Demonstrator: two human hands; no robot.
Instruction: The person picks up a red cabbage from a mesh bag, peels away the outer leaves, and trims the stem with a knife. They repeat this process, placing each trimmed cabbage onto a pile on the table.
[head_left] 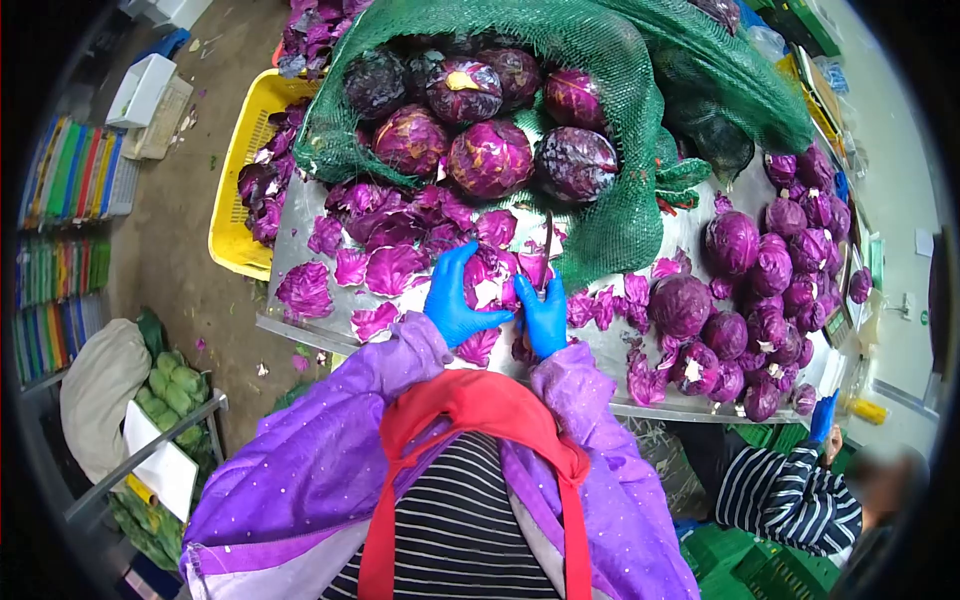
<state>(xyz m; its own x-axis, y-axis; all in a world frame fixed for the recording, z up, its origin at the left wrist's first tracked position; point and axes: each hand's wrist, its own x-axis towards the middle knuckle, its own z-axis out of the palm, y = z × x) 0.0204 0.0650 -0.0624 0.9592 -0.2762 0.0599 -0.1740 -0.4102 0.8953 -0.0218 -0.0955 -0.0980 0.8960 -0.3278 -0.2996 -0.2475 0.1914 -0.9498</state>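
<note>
Left grip (455, 307) lies with thumb and fingers spread wide among loose leaves (395, 268), though whether it presses a piece cannot be told; right grip (545, 320) looks closed on a thin dark knife (548, 238), whose lower end the fingers hide; both grips are gloved in blue and sit near each other, just apart, over the near middle of the metal surface (297, 222); that surface, the largest thing about them, bears a green net sack (632, 215) along its far side, the mouth open toward the person; purple jacket (290, 470) and red apron (490, 395) show at the near edge; small red cabbages (772, 265) are heaped at the right end, many touching; a yellow crate (232, 215) with purple leaves in it stands beside the left side; another person's striped sleeve (790, 495) shows beyond the near right corner; larger cabbages (490, 160) crowd the sack's mouth, one with a pale yellow patch on top; the loose leaves spread from the left part of the surface to around both grips, with more between the right grip and the heap; smallest, the knife's slim blade points away from the person, toward the sack
</note>
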